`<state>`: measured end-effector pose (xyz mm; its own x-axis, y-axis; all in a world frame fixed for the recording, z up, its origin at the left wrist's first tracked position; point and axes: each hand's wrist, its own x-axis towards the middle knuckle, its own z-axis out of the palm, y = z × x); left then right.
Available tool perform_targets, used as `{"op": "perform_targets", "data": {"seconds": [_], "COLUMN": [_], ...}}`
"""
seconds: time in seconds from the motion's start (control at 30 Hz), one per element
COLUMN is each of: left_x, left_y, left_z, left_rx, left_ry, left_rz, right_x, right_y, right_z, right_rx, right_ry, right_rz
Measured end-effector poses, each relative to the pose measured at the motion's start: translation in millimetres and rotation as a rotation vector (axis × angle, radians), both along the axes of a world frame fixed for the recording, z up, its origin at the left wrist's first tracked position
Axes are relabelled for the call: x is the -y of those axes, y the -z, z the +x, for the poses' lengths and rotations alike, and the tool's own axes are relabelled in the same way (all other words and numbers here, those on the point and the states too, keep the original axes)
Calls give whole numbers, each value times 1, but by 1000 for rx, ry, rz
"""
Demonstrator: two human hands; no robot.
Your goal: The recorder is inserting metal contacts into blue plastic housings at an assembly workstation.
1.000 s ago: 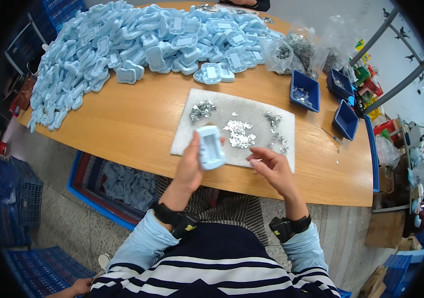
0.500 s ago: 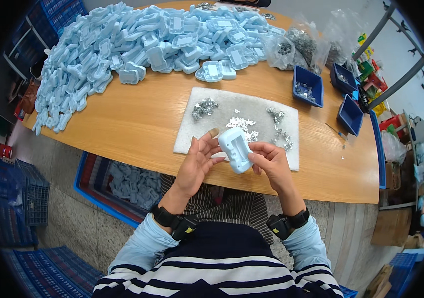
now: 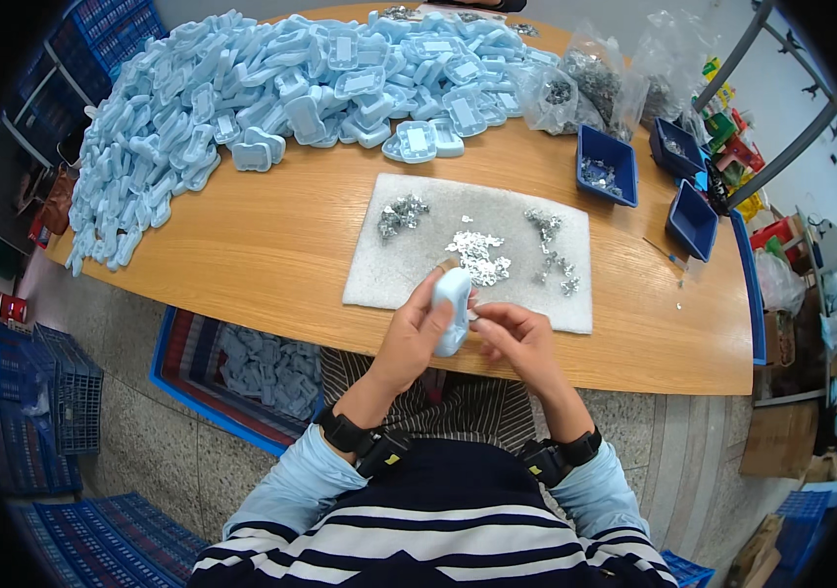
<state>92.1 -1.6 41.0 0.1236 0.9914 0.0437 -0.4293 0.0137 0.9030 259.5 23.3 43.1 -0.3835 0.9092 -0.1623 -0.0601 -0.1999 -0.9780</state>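
Note:
My left hand [image 3: 407, 341] is closed around a light blue plastic casing [image 3: 452, 306], now turned edge-on above the table's near edge. Beside the casing's right side, the thumb and fingers of my right hand [image 3: 520, 339] are pinched together; a small pale bit shows at their tips, too small to name. Just beyond both hands lies a white foam mat [image 3: 369, 276]. Bright flat metal pieces [image 3: 477, 257] are heaped in its middle. Darker small metal parts [image 3: 402, 216] form a cluster on its left, and more metal parts [image 3: 544, 227] trail down its right side.
A large pile of light blue casings [image 3: 242, 88] covers the far left of the table. Blue bins [image 3: 607, 167] and clear bags of metal parts [image 3: 590, 83] stand at right, near a thin tool [image 3: 665, 255]. A blue-rimmed crate [image 3: 169, 377] with casings sits below the near edge.
The casing has turned from its open face showing to edge-on. My left hand has closed around it, and my right hand has let go, its fingertips now pinched beside it.

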Motion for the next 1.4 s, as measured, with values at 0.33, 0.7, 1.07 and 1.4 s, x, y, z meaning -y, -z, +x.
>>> {"op": "perform_targets", "data": {"seconds": [0.33, 0.7, 1.07, 1.4], "left_x": [-1, -9, -7, -4], "left_y": [-11, 15, 10, 14], "left_z": [-7, 1, 15, -8], "left_rx": [-1029, -461, 29, 183], "left_ry": [-327, -148, -28, 159], "left_rz": [407, 116, 67, -177], "right_x": [-1, -4, 12, -1], "right_y": [8, 12, -4, -10], "right_z": [34, 69, 20, 22], "right_rx": [85, 414, 57, 76], "right_ry": [120, 343, 182, -48], "right_rz": [13, 300, -108, 163]}}
